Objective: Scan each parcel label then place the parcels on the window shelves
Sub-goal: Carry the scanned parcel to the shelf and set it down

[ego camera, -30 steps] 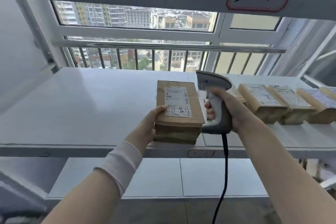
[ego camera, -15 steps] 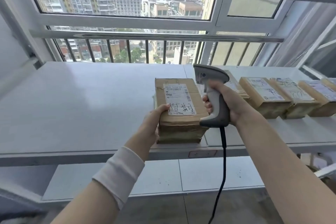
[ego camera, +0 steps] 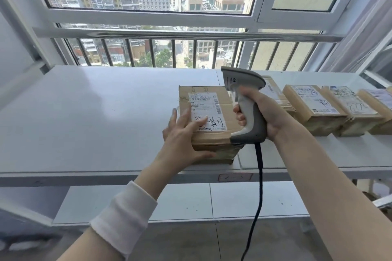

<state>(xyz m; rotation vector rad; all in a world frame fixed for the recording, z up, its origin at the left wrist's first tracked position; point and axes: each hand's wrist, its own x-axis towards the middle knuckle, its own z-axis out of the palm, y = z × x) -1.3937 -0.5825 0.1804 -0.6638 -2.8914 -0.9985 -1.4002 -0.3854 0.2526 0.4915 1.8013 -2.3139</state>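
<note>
A brown cardboard parcel (ego camera: 214,137) with a white label (ego camera: 206,110) lies flat on the white window shelf (ego camera: 89,116), near its front edge. My left hand (ego camera: 182,137) rests on the parcel's near left corner, fingers straight across its top and thumb along the front. My right hand (ego camera: 265,112) grips the handle of a white and grey barcode scanner (ego camera: 244,99) just right of the parcel, its head pointing left and away. The scanner's black cable (ego camera: 256,197) hangs down.
Several labelled brown parcels (ego camera: 314,108) stand in a row on the shelf to the right. A lower white shelf (ego camera: 135,205) lies below. A window with a barred railing (ego camera: 169,36) runs behind the shelf. A shelf tag (ego camera: 235,177) sits on the front edge.
The parcel has come down flat onto the shelf. My left hand went from gripping its corner to lying on top with straight fingers. The view has moved closer and tilted up.
</note>
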